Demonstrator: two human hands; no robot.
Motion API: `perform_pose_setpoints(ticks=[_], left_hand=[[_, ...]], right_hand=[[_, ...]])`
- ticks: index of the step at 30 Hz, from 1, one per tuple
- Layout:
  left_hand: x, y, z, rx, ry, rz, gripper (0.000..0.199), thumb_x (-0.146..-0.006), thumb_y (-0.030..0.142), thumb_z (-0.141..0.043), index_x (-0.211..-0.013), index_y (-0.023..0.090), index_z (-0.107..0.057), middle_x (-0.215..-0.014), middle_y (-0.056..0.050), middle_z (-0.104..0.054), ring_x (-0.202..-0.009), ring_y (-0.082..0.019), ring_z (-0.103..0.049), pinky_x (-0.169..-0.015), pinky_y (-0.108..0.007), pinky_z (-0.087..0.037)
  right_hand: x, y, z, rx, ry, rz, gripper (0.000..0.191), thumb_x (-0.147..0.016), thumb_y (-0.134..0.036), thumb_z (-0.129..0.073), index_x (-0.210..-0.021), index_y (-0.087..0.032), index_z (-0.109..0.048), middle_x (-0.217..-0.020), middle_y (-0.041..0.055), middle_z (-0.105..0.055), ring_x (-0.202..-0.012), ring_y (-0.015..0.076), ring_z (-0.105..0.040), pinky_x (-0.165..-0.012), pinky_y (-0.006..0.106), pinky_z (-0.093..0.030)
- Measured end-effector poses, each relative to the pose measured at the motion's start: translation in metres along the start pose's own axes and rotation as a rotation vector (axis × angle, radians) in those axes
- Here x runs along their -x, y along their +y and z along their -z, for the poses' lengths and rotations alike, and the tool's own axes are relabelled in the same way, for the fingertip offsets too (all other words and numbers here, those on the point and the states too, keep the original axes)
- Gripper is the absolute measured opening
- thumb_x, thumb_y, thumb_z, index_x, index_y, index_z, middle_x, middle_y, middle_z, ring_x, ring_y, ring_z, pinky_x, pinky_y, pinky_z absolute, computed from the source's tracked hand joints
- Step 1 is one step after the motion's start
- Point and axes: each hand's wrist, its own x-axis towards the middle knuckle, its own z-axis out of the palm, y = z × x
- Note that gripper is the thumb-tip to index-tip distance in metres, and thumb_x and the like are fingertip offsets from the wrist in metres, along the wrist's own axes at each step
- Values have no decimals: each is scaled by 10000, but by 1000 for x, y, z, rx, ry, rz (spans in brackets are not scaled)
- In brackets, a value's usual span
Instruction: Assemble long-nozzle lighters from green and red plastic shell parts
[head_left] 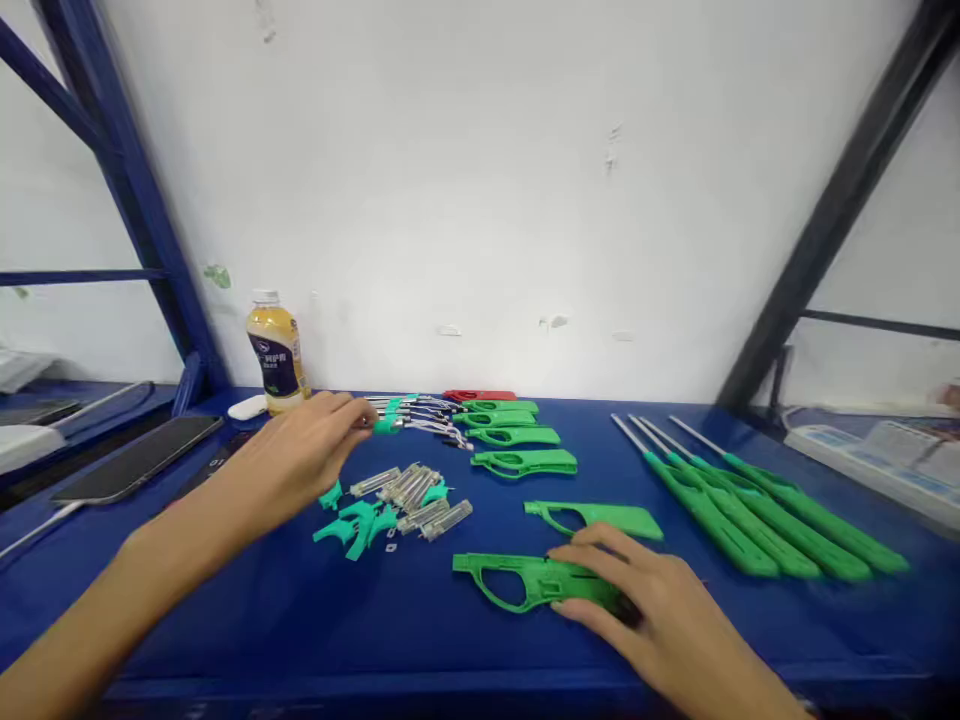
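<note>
Green shell (536,580) in palm-down R hand (645,590), L hand (322,440) fwd nr wires (436,427)

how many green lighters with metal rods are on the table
4, side by side on the right of the table: leftmost lighter, second lighter, third lighter and rightmost lighter. None looks hidden.

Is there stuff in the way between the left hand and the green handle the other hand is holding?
Yes, a low pile of clear tubes and teal pieces lies on the table between the left hand and the green handle. The hand could probably pass over it.
</note>
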Motion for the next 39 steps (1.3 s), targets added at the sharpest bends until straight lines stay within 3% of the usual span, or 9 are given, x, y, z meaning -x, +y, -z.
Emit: perform_pose_setpoints(ticks=[5, 8, 10, 14, 19, 25, 31, 35, 39], left_hand=[[62, 70, 12, 77, 27, -23, 221, -1151, 368, -441, -1148, 285, -645, -1045, 15, -741, -916, -167, -731, -838, -276, -558], [92, 97, 2, 139, 61, -2, 219, -1161, 326, -437, -1281, 300, -619, -1161, 36, -740, -1066, -113, -722, -1050, -194, -459], [105, 106, -8, 159, 32, 20, 229, -1157, 312, -450, -1313, 297, -617, -1168, 42, -739, -1049, -93, -727, -1060, -162, -441], [114, 108, -20, 149, -6, 19, 260, -1143, 286, -466, -1363, 309, -604, -1180, 42, -754, -1067, -109, -751, -1024, -174, -493], [114, 105, -21, 148, 5, 75, 322, -1145, 361, -467, -1427, 328, -619, -1188, 26, -767, -1046, -124, -780, -1034, -192, -557], [117, 104, -23, 323, -133, 82, 471, -1095, 171, -468, -1491, 388, -600, -1202, -6, -706, -1021, -109, -757, -897, -144, -600], [117, 107, -26, 442, -127, 133, 317, -1114, 221, -519, -1376, 338, -654, -1252, -14, -687, -1045, -113, -756, -928, -148, -596], [118, 112, -27, 396, -100, 177, 298, -1114, 303, -555, -1399, 333, -637, -1292, -16, -677, -1104, -128, -746, -1003, -181, -592], [116, 116, -29, 343, -47, 196, 271, -1110, 383, -577, -1361, 335, -667, -1225, -2, -688, -1068, -120, -746, -983, -167, -594]], right_hand=[[3, -10, 0, -4, -49, -6, 283, -1071, -651, -544, -1320, -558, -641, -1360, -72, -634, -1046, 187, -723, -900, 386, -528], [5, -16, 1, -24, -89, -13, 271, -1070, -644, -553, -1304, -553, -656, -1347, -71, -631, -1026, 173, -713, -895, 365, -520], [6, -18, 3, -36, -94, -15, 274, -1067, -645, -560, -1299, -540, -663, -1348, -67, -629, -1041, 170, -708, -913, 359, -513], [8, -17, 4, -45, -99, -19, 278, -1069, -641, -563, -1294, -520, -672, -1328, -59, -635, -1021, 161, -704, -884, 343, -511], [8, -16, 3, -16, -86, 5, 293, -1080, -627, -554, -1325, -508, -660, -1315, -52, -633, -1043, 156, -699, -883, 333, -511], [11, -12, 1, -22, -86, 11, 304, -1082, -620, -559, -1353, -512, -642, -1335, -50, -620, -1073, 157, -701, -935, 349, -506], [13, -10, 0, -19, -62, 15, 257, -1075, -615, -575, -1314, -553, -648, -1347, -63, -621, -1088, 164, -706, -951, 365, -503], [12, -9, 0, -29, -56, 7, 257, -1067, -622, -586, -1316, -580, -637, -1343, -74, -626, -1082, 164, -709, -949, 368, -505], [14, -9, 0, -30, -57, 2, 260, -1059, -629, -595, -1313, -589, -634, -1346, -79, -628, -1080, 166, -708, -939, 370, -512]])
